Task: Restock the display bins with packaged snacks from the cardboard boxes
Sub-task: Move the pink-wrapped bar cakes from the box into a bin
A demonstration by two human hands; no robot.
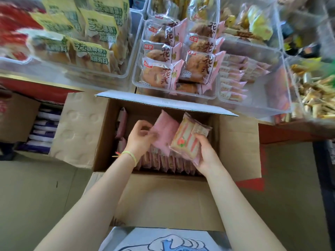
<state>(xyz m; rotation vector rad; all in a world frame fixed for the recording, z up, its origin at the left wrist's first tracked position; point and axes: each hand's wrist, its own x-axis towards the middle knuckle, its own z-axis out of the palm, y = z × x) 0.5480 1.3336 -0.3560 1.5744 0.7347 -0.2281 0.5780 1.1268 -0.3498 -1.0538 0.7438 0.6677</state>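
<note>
Both hands reach above the open cardboard box (239,142): left hand (140,137) pinches a pink packet (165,131), right hand (206,154) grasps a striped packet (186,140) (peach print).

Pink snack packets (181,140) over cardboard box (239,142)

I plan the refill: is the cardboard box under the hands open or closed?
Open: the cardboard box has its flaps folded outward, and a row of packets shows inside.
</note>
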